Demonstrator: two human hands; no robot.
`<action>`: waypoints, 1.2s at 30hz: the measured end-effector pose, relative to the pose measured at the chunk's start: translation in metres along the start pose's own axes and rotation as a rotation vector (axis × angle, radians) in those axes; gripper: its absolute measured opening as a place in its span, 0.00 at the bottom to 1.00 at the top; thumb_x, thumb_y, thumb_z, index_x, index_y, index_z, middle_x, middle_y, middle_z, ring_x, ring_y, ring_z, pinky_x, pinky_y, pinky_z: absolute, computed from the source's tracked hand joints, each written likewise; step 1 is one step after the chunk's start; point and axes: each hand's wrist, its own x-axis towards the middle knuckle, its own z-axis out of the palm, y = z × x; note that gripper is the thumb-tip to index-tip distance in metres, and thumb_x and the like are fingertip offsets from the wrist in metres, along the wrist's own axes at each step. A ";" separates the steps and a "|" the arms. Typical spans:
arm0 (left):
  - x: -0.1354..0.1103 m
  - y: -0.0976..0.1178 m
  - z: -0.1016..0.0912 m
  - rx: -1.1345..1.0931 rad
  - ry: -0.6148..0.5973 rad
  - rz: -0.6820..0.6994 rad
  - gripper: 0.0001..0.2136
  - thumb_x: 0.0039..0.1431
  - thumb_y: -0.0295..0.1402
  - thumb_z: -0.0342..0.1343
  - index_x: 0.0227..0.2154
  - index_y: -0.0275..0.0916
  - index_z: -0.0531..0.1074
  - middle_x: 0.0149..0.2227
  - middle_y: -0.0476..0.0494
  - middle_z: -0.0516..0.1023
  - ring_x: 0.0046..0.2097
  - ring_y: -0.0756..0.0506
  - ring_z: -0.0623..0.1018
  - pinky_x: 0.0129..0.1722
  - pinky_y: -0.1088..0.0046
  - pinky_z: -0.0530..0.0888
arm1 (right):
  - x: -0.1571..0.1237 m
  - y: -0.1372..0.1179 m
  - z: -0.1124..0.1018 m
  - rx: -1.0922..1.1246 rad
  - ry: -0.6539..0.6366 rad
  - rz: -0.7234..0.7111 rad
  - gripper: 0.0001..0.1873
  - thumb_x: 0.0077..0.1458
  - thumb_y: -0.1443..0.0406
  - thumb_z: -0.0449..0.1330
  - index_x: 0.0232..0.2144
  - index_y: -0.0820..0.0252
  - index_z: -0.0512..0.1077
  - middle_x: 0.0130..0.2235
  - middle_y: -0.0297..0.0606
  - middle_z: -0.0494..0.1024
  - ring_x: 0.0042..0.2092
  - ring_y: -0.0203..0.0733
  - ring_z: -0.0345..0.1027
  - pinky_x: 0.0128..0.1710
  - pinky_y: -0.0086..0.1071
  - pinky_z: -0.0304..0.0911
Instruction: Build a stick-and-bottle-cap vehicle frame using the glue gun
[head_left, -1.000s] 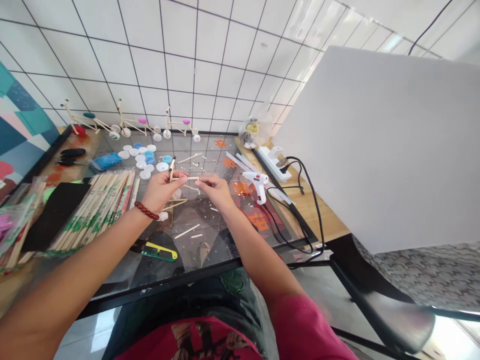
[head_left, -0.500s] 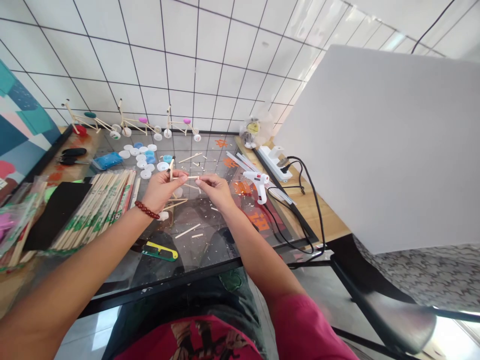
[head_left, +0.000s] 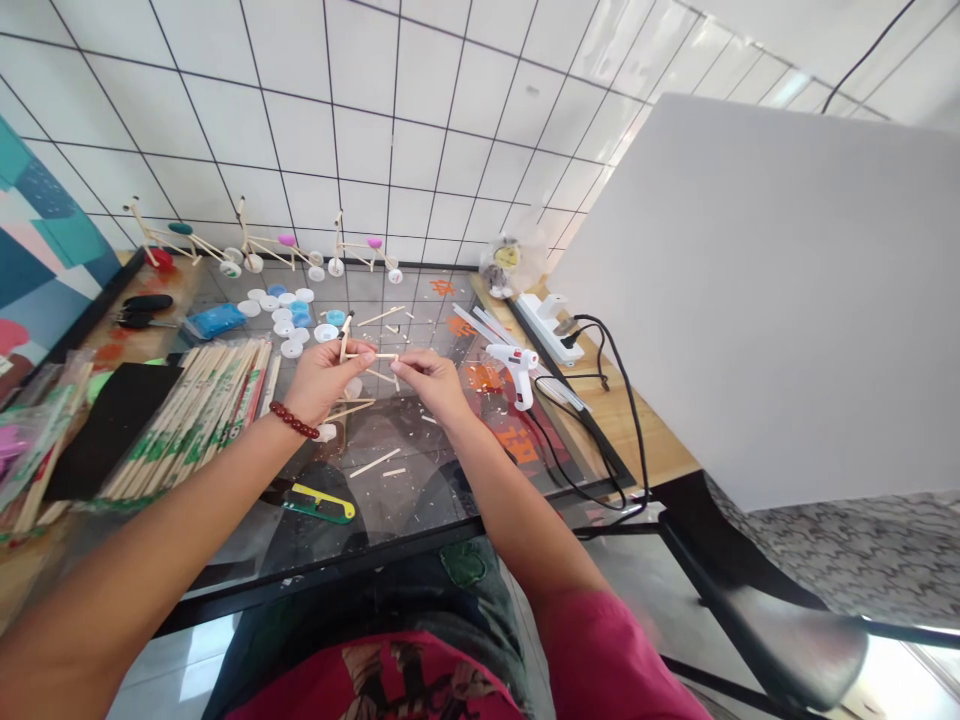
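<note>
My left hand (head_left: 324, 378) is closed round a small frame of wooden sticks (head_left: 354, 352), one stick rising above the thumb. My right hand (head_left: 429, 380) pinches the other end of the short horizontal stick (head_left: 382, 356) that spans between both hands. Both hands hover just above the glass tabletop (head_left: 420, 480). More cut stick pieces (head_left: 373, 462) lie on the glass below them. A beaded bracelet (head_left: 293, 422) circles my left wrist.
A white glue gun (head_left: 514, 366) stands right of my hands, its black cord running to a power strip (head_left: 547, 318). Packs of chopsticks (head_left: 191, 410) lie left. Bottle caps (head_left: 289, 315) and three stick models (head_left: 262, 245) sit by the tiled wall. A yellow cutter (head_left: 319, 503) lies near the table's front edge.
</note>
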 end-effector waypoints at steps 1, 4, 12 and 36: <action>0.000 0.000 0.000 -0.001 0.002 -0.001 0.17 0.40 0.46 0.72 0.28 0.39 0.80 0.40 0.39 0.84 0.45 0.38 0.78 0.47 0.60 0.73 | 0.000 0.000 0.000 -0.002 -0.003 0.001 0.11 0.46 0.54 0.70 0.25 0.53 0.82 0.32 0.34 0.80 0.34 0.39 0.69 0.38 0.34 0.64; 0.000 -0.001 0.000 -0.007 0.006 -0.006 0.17 0.40 0.46 0.72 0.28 0.39 0.80 0.40 0.39 0.84 0.45 0.38 0.78 0.47 0.60 0.73 | 0.000 -0.001 0.000 0.003 -0.001 0.000 0.11 0.46 0.54 0.70 0.25 0.53 0.81 0.31 0.34 0.80 0.34 0.39 0.69 0.38 0.34 0.63; -0.001 0.001 0.000 0.002 -0.011 -0.014 0.17 0.40 0.46 0.72 0.28 0.39 0.79 0.39 0.39 0.83 0.45 0.39 0.78 0.47 0.61 0.72 | -0.001 -0.003 0.001 -0.016 0.025 0.035 0.12 0.44 0.52 0.71 0.24 0.53 0.81 0.31 0.34 0.80 0.35 0.39 0.69 0.38 0.32 0.64; -0.001 0.002 0.000 0.009 0.002 -0.027 0.17 0.39 0.46 0.72 0.27 0.39 0.79 0.38 0.40 0.83 0.43 0.40 0.78 0.45 0.63 0.72 | -0.001 -0.003 0.002 0.007 0.023 0.036 0.09 0.44 0.56 0.71 0.25 0.54 0.81 0.31 0.33 0.80 0.34 0.38 0.68 0.38 0.33 0.64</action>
